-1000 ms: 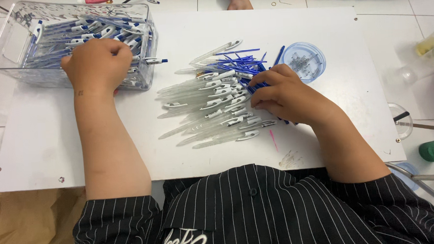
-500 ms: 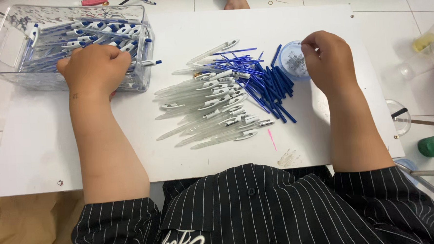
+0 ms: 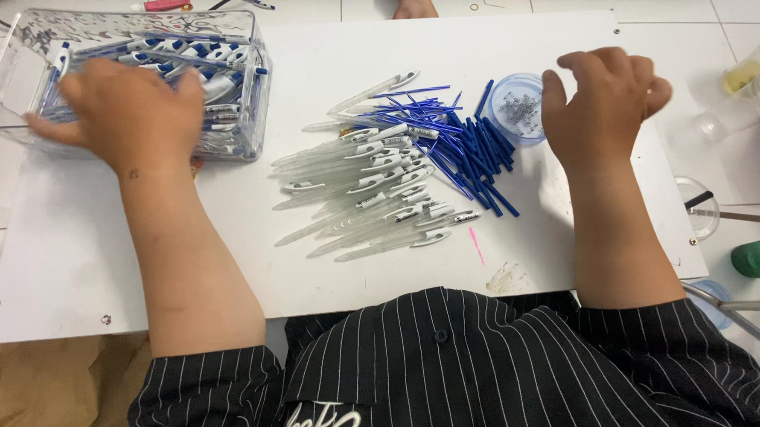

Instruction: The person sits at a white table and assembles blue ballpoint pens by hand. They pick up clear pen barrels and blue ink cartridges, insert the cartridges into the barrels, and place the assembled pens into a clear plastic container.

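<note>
left hand (image 3: 128, 109) flat, fingers spread, over the clear pen bin (image 3: 252, 117); right hand (image 3: 606, 101) loosely open, empty, beside the small round dish (image 3: 506, 127)

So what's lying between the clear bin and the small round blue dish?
In the head view, a heap of clear pen barrels and blue refills on the white board.

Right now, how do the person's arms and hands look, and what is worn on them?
Both hands, the left hand and the right hand, are bare: no gloves, rings or watch show. The forearms are bare too. Black sleeves with thin white stripes are pushed up near the elbows, part of a buttoned striped shirt.
</note>
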